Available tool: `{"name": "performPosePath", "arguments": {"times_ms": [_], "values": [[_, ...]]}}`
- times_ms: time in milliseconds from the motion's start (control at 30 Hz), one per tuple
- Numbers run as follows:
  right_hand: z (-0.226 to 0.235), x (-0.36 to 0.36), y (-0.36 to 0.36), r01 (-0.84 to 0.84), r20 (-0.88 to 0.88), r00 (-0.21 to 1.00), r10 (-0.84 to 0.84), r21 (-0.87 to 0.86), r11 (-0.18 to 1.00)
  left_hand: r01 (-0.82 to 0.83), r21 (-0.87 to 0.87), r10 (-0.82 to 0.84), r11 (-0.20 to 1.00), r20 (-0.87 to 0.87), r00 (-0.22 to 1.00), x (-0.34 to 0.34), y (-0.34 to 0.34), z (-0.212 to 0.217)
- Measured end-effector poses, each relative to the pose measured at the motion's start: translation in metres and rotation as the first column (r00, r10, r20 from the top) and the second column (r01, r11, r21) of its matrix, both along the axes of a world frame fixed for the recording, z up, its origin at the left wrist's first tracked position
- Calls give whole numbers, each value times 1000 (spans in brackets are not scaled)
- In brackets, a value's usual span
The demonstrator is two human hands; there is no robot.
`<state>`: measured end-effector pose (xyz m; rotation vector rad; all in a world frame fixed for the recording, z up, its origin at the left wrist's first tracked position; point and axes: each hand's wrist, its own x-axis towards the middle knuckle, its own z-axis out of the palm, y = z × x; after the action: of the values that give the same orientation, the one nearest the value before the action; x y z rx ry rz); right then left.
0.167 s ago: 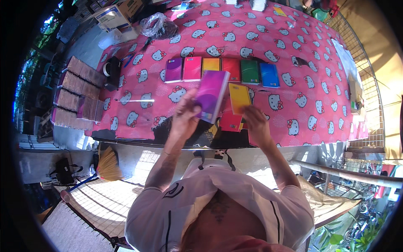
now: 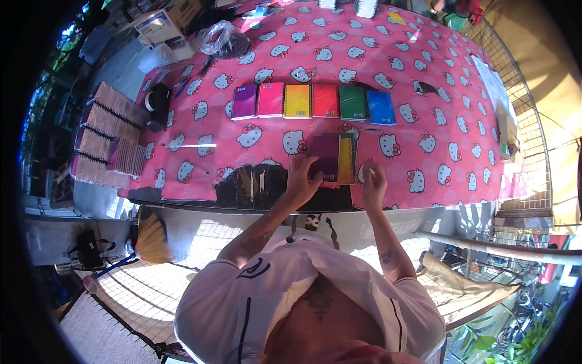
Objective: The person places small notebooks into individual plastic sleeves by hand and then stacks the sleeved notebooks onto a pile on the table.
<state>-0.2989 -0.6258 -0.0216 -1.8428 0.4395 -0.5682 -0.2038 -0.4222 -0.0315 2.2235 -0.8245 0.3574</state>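
Observation:
My left hand (image 2: 303, 183) grips the left edge of a dark purple notebook (image 2: 326, 159), thumb near its lower corner. The notebook lies over a yellow spiral notebook (image 2: 346, 162), which shows along the right side. A strip of green cover and a sliver of red peek out around this pile; how many lie beneath is hidden. Just right of the pile, my right hand (image 2: 374, 185) is apart from it, fingers curled and a small gap between thumb and fingers. Beyond stands a row of purple (image 2: 244, 102), pink (image 2: 270, 100), yellow (image 2: 297, 101), red (image 2: 325, 101), green (image 2: 353, 103) and blue (image 2: 381, 107) notebooks.
Stacks of spiral notebooks (image 2: 112, 136) stand at the table's left edge, beside a black tape dispenser (image 2: 159, 106). A clear plastic bag (image 2: 223, 40) and a cardboard box (image 2: 163, 25) lie far left. The pink patterned tablecloth (image 2: 273, 67) has dark worn patches near the front.
The purple notebook, raised and tilted before, now lies lower on the pile, moved right. The yellow notebook has left my right hand and sits beneath it. My left hand moved right.

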Motion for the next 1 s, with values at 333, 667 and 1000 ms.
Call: {"name": "performPosePath", "arguments": {"times_ms": [333, 667, 1000], "values": [[11, 87, 50, -198, -165, 919, 359, 594, 780, -222, -539, -446, 812, -820, 359, 63, -2, -32], [59, 63, 95, -367, 142, 807, 573, 881, 298, 615, 48, -598, 787, 305, 741, 44, 118, 58], [-12, 62, 188, -362, 342, 911, 232, 389, 847, 343, -597, -664, 725, -475, 578, 59, 135, 0]]}}
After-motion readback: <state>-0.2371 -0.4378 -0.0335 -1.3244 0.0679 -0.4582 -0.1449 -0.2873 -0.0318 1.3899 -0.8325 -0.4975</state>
